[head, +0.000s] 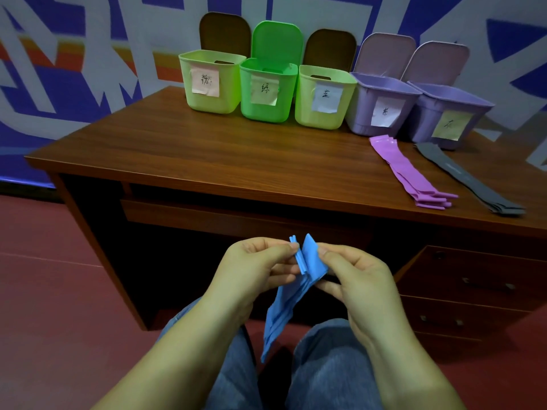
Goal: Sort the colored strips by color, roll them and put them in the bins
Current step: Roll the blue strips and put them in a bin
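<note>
A bundle of blue strips (285, 303) hangs over my lap, below the desk's front edge. My left hand (251, 269) pinches its upper end from the left. My right hand (353, 279) pinches the folded top from the right. Purple strips (410, 173) lie stacked on the wooden desk (207, 149) at the right, with grey strips (464, 179) beside them further right. Five open bins stand in a row at the back: a yellow-green bin (211, 81), a green bin (268, 90), another yellow-green bin (324, 99), a purple bin (381, 105) and a second purple bin (447, 113). Each carries a paper label.
The bin lids stand up against a blue and white patterned wall. Desk drawers (479, 285) are at the lower right. My knees in jeans (325, 365) sit under the hands, above a red floor.
</note>
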`<state>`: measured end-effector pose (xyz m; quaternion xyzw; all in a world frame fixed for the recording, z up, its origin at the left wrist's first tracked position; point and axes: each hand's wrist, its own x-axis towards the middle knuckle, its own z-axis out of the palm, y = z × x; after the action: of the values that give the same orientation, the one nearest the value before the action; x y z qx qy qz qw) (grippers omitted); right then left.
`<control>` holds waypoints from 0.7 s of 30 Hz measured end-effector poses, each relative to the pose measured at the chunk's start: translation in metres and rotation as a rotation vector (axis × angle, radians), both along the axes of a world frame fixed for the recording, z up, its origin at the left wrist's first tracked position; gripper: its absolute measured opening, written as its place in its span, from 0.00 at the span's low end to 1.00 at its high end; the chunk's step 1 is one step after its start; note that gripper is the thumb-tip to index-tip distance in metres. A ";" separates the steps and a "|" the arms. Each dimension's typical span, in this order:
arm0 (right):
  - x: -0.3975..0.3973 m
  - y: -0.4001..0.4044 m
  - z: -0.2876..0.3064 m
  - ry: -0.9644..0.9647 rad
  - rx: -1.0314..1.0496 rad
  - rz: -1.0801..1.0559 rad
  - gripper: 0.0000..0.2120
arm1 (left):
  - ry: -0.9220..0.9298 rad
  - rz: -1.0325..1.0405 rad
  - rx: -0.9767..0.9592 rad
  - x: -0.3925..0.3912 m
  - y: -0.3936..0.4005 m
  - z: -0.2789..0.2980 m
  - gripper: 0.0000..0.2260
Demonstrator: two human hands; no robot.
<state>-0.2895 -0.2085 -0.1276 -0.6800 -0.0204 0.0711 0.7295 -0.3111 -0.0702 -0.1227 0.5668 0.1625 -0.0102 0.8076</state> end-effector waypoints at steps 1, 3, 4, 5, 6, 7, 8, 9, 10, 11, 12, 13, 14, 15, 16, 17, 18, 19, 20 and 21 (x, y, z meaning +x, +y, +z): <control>0.000 0.001 0.001 -0.026 -0.012 -0.001 0.08 | -0.003 -0.004 0.004 0.000 0.000 0.000 0.04; -0.002 0.003 0.003 -0.083 -0.060 0.019 0.08 | -0.010 -0.012 0.008 0.000 -0.001 0.001 0.04; -0.003 0.004 0.004 -0.108 -0.082 0.030 0.09 | -0.012 -0.013 0.011 0.000 -0.001 0.001 0.04; -0.004 0.005 0.004 -0.128 -0.096 0.038 0.10 | -0.015 -0.012 0.013 0.000 -0.001 0.002 0.04; -0.004 0.006 0.003 -0.147 -0.110 0.039 0.10 | -0.016 -0.009 0.013 0.000 -0.002 0.002 0.04; -0.004 0.006 0.003 -0.163 -0.124 0.036 0.11 | -0.018 -0.007 0.010 0.000 -0.002 0.003 0.04; -0.005 0.006 0.003 -0.178 -0.139 0.033 0.12 | -0.020 -0.007 0.010 -0.001 -0.001 0.003 0.04; -0.005 0.006 0.003 -0.187 -0.151 0.031 0.13 | -0.022 -0.007 0.009 -0.001 -0.001 0.003 0.04; -0.005 0.006 0.003 -0.194 -0.162 0.029 0.13 | -0.022 -0.007 0.009 0.000 -0.001 0.003 0.04; -0.005 0.006 0.003 -0.197 -0.169 0.027 0.14 | -0.021 -0.005 0.010 0.000 -0.001 0.003 0.04; -0.005 0.006 0.002 -0.201 -0.175 0.027 0.14 | -0.020 -0.003 0.010 0.000 -0.001 0.003 0.04; -0.005 0.007 0.002 -0.208 -0.183 0.030 0.14 | -0.022 0.001 0.009 0.000 -0.001 0.003 0.04; -0.005 0.007 0.002 -0.218 -0.193 0.038 0.14 | -0.025 0.006 0.005 0.000 -0.001 0.003 0.04; -0.005 0.007 0.002 -0.227 -0.200 0.049 0.14 | -0.029 0.010 -0.003 0.000 0.000 0.003 0.04; -0.005 0.007 0.002 -0.237 -0.207 0.059 0.14 | -0.033 0.012 -0.008 -0.001 0.000 0.003 0.04; -0.005 0.006 0.002 -0.245 -0.214 0.069 0.13 | -0.035 0.015 -0.018 0.000 0.000 0.004 0.05; -0.005 0.005 0.003 -0.256 -0.224 0.079 0.10 | -0.033 0.016 -0.027 0.000 0.001 0.004 0.06; -0.005 0.005 0.004 -0.267 -0.240 0.086 0.08 | -0.030 0.009 -0.042 0.000 0.001 0.004 0.07; -0.005 0.004 0.004 -0.277 -0.263 0.086 0.08 | -0.027 0.000 -0.059 -0.001 0.001 0.005 0.08; -0.005 0.004 0.004 -0.281 -0.277 0.079 0.09 | -0.026 -0.012 -0.077 -0.001 0.001 0.005 0.09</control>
<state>-0.2942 -0.2044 -0.1234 -0.7758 -0.1387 0.0059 0.6156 -0.3116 -0.0692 -0.1182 0.5364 0.1482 -0.0141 0.8307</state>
